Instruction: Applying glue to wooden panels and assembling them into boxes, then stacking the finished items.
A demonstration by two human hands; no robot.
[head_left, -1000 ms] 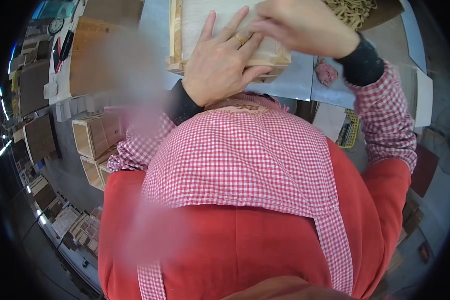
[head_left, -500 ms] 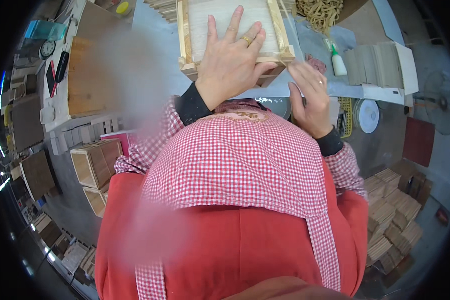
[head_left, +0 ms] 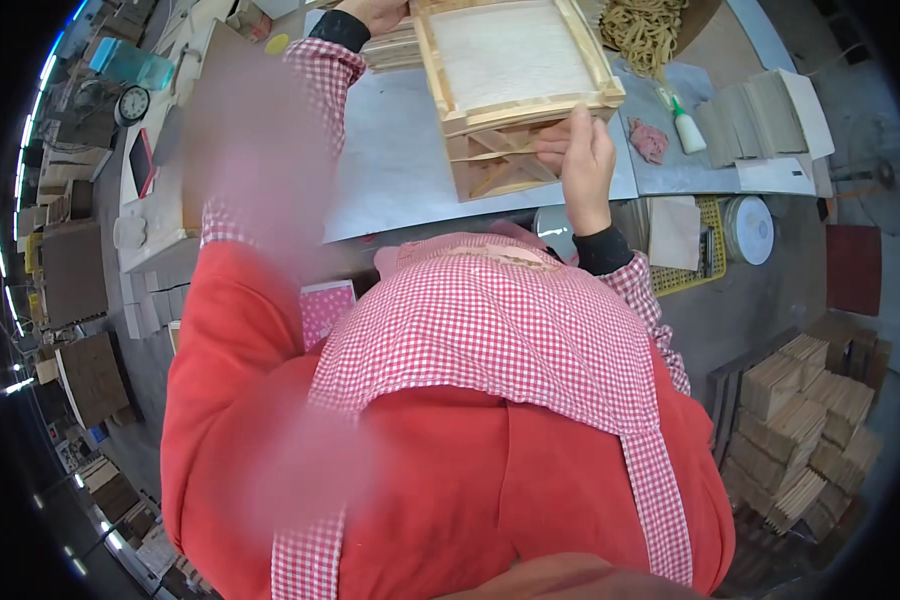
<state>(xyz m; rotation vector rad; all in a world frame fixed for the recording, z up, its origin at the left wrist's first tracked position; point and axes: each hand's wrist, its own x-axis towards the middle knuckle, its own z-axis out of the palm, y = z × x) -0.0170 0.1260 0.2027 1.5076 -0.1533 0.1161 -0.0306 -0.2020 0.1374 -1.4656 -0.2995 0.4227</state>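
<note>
- One grey table (head_left: 390, 170) runs across the top of the view.
- A wooden box (head_left: 515, 85) with a pale panel sits tilted on it (open side toward the person).
- The right hand (head_left: 580, 165) grips the box's near corner, fingers curled.
- The left hand (head_left: 375, 12) reaches a stack of wooden slats (head_left: 395, 48); its grip is cut off.
- A small glue bottle (head_left: 685, 125) lies beside a pink rag (head_left: 650, 140).

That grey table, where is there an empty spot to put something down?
The biggest bare patch on the grey table lies left of the wooden box, between it and the checked left sleeve. A thin strip is bare right of the right hand, below the pink rag. The far right is crowded: glue bottle, wood pieces.
</note>
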